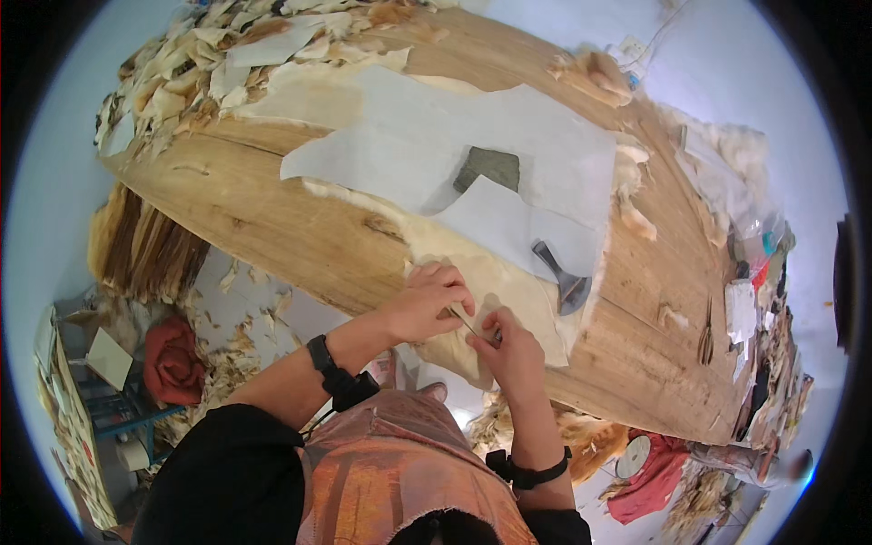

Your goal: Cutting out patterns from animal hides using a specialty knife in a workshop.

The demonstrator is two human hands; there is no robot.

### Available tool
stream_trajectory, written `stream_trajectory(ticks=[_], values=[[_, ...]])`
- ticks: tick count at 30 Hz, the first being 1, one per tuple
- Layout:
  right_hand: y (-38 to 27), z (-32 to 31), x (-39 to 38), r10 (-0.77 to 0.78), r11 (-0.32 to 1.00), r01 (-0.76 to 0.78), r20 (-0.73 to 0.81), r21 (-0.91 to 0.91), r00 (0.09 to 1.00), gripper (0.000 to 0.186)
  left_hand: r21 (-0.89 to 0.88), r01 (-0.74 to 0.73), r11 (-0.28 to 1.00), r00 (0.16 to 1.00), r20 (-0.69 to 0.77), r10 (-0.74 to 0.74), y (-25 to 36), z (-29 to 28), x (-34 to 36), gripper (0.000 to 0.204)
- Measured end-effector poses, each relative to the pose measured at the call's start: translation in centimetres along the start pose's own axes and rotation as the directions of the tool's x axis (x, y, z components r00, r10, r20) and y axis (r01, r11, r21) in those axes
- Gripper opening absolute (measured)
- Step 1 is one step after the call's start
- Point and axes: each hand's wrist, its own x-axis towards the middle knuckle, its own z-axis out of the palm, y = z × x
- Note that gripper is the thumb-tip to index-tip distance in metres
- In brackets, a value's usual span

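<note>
L hand has its fingers curled in a pinch on one end of a thin strip, material unclear; R hand has thumb & fingers closed on a small dark bit at the strip's other end, too small to ID. So the strip sits btwn the two hands, over the pale hide, nr the near edge of the worktop. To do this bit well, I'd say: pinch light but firm, L side as the anchor, R side doing the fine moves, strip straight w/o bending it; fingertips clear of any edge, as the dark bit could be sharp (can't tell). Work low over the hide so a slip lands soft, & don't lean on it, it'd prob. ruck. Pose: L wrist bent a bit, knuckles up, forearm slanting in from lower L w/ a black wristband; R forearm steeper, coming almost straight up from below, hand tipped inward to meet the L. Elbows look wide of the apron, prob. OK for control; tucking them in might steady things. Farther out, scraper & dark stone lie beyond the hands, w/ white sheets round the stone.
</note>
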Motion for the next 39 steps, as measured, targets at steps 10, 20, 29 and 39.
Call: stream_trajectory(ticks=[10, 20, 29, 39], values=[[1.5, 0.5, 0.9, -0.038, 0.999, 0.041, 0.068, -0.031, 0.997, 0.029, 0.025, 0.001, 1.0, 0.999, -0.043, 0.0, 0.2, 0.5, 0.1, 0.013], [2.1, 0.9, 0.7, -0.094, 0.996, 0.093, 0.043, 0.013, 0.995, 0.021, 0.044, 0.035, 0.998, 0.999, -0.04, -0.033, 0.9, 0.3, 0.0, 0.011], [2.0, 0.8, 0.4, -0.14, 0.989, 0.141, -0.032, 0.036, 0.99, 0.019, 0.034, 0.067, 0.997, 0.997, -0.048, -0.065, 0.8, 0.5, 0.3, 0.008], [2.8, -0.7, 2.7, -0.377, 0.925, 0.38, -0.094, 0.016, 0.921, 0.005, 0.024, 0.021, 0.999, 0.998, -0.065, -0.02, 0.2, 0.6, 0.1, 0.008]])
